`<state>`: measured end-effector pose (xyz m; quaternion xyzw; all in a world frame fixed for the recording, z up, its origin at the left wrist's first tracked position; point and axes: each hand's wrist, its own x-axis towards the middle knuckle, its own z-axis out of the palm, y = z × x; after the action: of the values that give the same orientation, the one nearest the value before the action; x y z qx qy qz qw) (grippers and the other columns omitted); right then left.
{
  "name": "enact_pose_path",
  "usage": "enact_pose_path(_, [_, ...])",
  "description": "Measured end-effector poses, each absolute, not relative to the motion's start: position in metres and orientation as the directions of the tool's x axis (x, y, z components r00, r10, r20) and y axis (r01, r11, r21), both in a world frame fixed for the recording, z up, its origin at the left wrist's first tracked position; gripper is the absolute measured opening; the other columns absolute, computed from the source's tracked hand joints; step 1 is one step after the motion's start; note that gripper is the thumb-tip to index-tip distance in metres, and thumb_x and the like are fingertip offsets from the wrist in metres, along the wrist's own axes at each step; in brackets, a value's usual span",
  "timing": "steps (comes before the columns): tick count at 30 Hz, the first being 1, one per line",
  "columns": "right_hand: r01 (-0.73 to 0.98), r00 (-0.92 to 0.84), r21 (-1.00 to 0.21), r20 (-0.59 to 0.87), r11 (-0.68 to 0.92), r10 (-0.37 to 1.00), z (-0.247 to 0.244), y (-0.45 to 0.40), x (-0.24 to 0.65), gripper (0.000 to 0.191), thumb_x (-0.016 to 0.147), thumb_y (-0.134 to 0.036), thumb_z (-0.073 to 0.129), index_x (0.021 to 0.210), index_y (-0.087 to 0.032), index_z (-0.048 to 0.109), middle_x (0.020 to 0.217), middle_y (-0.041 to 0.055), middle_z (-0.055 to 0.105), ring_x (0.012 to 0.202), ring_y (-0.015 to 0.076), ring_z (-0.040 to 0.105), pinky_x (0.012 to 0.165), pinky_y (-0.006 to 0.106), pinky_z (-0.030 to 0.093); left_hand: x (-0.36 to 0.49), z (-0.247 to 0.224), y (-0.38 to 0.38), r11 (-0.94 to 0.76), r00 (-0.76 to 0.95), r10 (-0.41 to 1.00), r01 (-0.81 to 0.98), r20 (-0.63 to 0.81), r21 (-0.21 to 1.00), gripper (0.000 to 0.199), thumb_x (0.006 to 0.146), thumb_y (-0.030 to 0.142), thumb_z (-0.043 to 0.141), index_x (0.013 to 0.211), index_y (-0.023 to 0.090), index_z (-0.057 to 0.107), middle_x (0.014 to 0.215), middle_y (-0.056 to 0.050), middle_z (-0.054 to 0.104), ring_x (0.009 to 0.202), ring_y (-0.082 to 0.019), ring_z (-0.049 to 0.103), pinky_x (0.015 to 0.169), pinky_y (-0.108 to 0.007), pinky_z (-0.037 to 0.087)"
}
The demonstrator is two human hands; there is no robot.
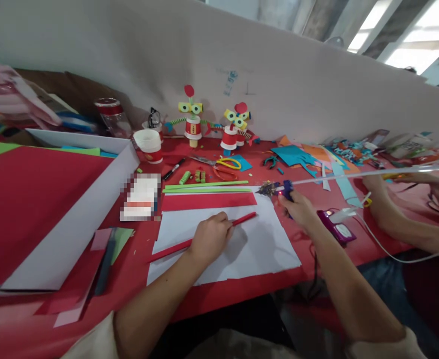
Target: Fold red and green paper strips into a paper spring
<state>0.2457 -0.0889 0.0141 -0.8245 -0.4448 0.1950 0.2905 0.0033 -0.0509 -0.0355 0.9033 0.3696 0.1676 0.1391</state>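
My left hand (211,238) is closed around a long, thin red paper strip (244,218), which sticks out on both sides of the fist above white paper (257,249). To its right, my right hand (301,210) grips a dark blue hot glue gun (287,188) with a small red light on. Its nozzle end, at the left, looks crusted and lies over the far right corner of the white paper. A long clear rod, like a glue stick, runs rightward from the gun. Beyond the left hand lie a flat red strip (208,200) and green strips (204,187).
Two paper-cup figures (193,127) stand by the partition. Yellow-handled scissors (219,162), paper cups (148,144) and a white box (103,199) are around the sheet. At right are a purple power socket (335,227), a white cable (387,254) and another person's arms (399,224).
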Motion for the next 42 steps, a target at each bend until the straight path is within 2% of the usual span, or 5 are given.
enact_pose_path(11, [0.707, 0.554, -0.644, 0.249, -0.292, 0.794, -0.008, -0.044, 0.243, 0.018, 0.068, -0.025, 0.064, 0.084, -0.016, 0.062, 0.104, 0.0172, 0.063, 0.110, 0.0307, 0.052, 0.089, 0.043, 0.041, -0.009, -0.030, -0.034, -0.658, 0.458, 0.733, 0.667, 0.504, 0.350, 0.020, 0.088, 0.014, 0.042, 0.093, 0.017, 0.062, 0.092, -0.008, 0.066, 0.084, -0.022, 0.057, 0.076, -0.038, 0.044])
enact_pose_path(18, [-0.099, 0.137, -0.992, -0.090, -0.077, 0.986, -0.019, -0.066, 0.146, 0.027, 0.062, -0.037, 0.076, 0.081, -0.020, 0.067, 0.074, 0.0011, 0.068, 0.074, 0.0174, 0.063, 0.076, 0.035, 0.049, -0.012, -0.025, -0.038, -0.624, 0.416, 0.770, 0.648, 0.484, 0.436, 0.021, 0.085, 0.008, 0.042, 0.086, 0.020, 0.059, 0.081, -0.004, 0.067, 0.076, -0.019, 0.059, 0.071, -0.033, 0.043])
enact_pose_path(25, [-0.204, 0.361, -0.979, -0.084, -0.010, 0.929, -0.021, -0.063, 0.154, 0.021, 0.052, -0.034, 0.081, 0.061, -0.021, 0.067, 0.062, 0.0000, 0.067, 0.063, 0.0157, 0.061, 0.069, 0.033, 0.049, -0.013, -0.018, -0.038, -0.655, 0.438, 0.740, 0.642, 0.511, 0.398, 0.022, 0.081, 0.004, 0.045, 0.083, 0.021, 0.059, 0.079, -0.002, 0.068, 0.075, -0.020, 0.061, 0.071, -0.035, 0.040])
enact_pose_path(32, [0.284, 0.625, -0.957, 0.234, 0.063, 0.744, -0.011, -0.085, 0.207, 0.027, 0.066, -0.047, 0.070, 0.074, -0.021, 0.067, 0.070, 0.0041, 0.067, 0.068, 0.0198, 0.061, 0.065, 0.034, 0.047, -0.022, -0.020, -0.030, -0.628, 0.446, 0.715, 0.748, 0.538, 0.215, 0.025, 0.077, 0.001, 0.043, 0.081, 0.019, 0.061, 0.075, -0.005, 0.066, 0.073, -0.022, 0.059, 0.075, -0.038, 0.038])
enact_pose_path(42, [0.904, 0.021, -0.422, 0.210, 0.071, 0.977, -0.007, -0.115, 0.145, 0.019, 0.089, -0.027, 0.052, 0.083, -0.023, 0.070, 0.079, 0.0028, 0.071, 0.078, 0.0197, 0.060, 0.076, 0.034, 0.037, -0.022, -0.018, -0.032, -0.865, 0.714, 0.459, 0.495, 0.529, 0.082, 0.028, 0.087, 0.008, 0.039, 0.083, 0.023, 0.063, 0.078, -0.003, 0.067, 0.088, -0.021, 0.054, 0.093, -0.045, 0.032])
